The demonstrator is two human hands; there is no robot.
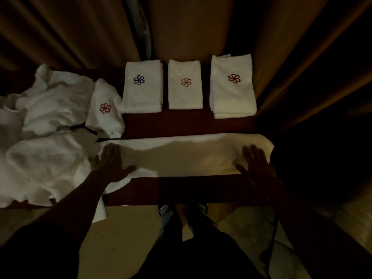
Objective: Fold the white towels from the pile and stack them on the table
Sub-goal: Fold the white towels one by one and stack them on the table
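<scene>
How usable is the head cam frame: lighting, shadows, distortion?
Head view: dim, warm light; only the folded towels read bright. A shadow covers most of the long towel under the left hand and right hand, both near-silhouettes. Wide-angle splays the curtains outward; the right side is lost in black.

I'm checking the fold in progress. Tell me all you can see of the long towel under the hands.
The long towel is white, terry-looking cloth, laid as a narrow strip flat across the dark table near its front edge. No logo shows. The left hand and right hand press flat on its ends. Its left end meets the pile.
</scene>
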